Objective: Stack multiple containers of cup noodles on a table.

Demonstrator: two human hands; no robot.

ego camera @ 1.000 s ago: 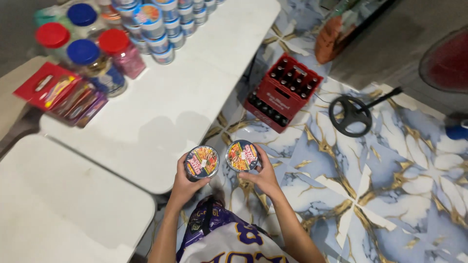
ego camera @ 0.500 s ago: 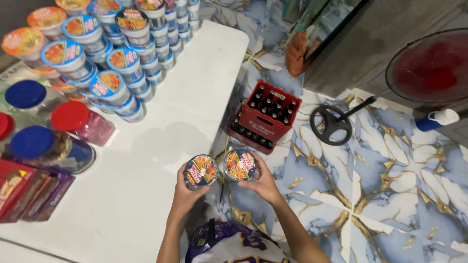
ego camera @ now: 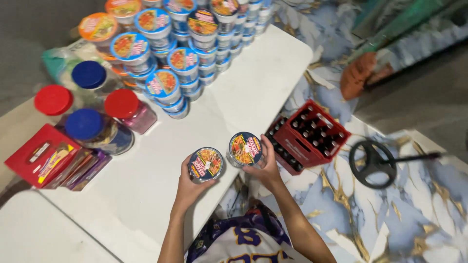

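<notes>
My left hand (ego camera: 187,182) grips a noodle cup (ego camera: 205,164) with a printed foil lid, held just over the near edge of the white table (ego camera: 234,97). My right hand (ego camera: 263,169) grips a second noodle cup (ego camera: 245,148) beside it, slightly higher and to the right. Both lids face up toward me. Stacked rows of the same kind of noodle cups (ego camera: 168,48) stand at the far end of the table.
Plastic jars with red lids (ego camera: 123,104) and blue lids (ego camera: 85,125) stand left of the stacks. Flat red packets (ego camera: 41,155) lie at the table's left edge. A red crate of dark bottles (ego camera: 312,136) and a black steering wheel (ego camera: 373,163) sit on the marble-patterned floor.
The view has shifted toward the table's far end, showing more stacked cups. Both hands have carried their cups forward over the table edge.
</notes>
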